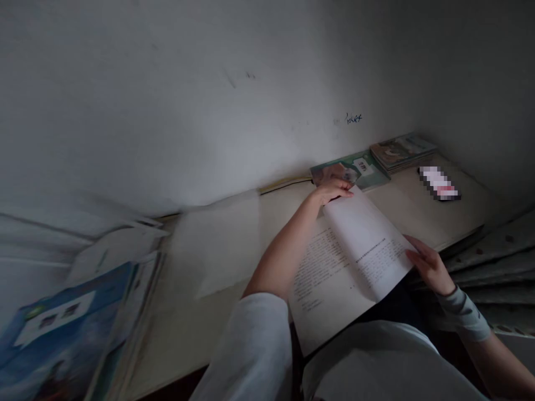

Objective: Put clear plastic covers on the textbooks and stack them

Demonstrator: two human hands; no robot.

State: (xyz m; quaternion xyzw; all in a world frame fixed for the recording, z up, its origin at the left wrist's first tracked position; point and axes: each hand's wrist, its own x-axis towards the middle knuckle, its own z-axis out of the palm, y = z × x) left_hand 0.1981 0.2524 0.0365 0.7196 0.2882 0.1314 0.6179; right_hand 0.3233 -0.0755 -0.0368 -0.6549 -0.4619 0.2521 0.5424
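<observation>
The left hand (334, 191) pinches a raised page of the booklet (330, 273), and the right hand (430, 268) grips its edge; a hasty tug could crease it.

Book pile (62, 328) at near left is motion-smeared, with unreadable covers, and is cut by the left and bottom edges. A pixelated patch (438, 184) on the desk masks whatever lies there. The print on the open book (351, 262) is too small to read, and its near corner is hidden behind the sleeve (254, 345). The right hand (426, 264) sits at the page edge, its fingertips hidden by the paper, so whether it grips can't be told. The left hand (332, 190) covers part of the green-cover book (355, 170). The blue scribble (353, 118) on the wall is illegible. The far magazine stack (401, 151) has soft covers, and its count is unclear.
</observation>
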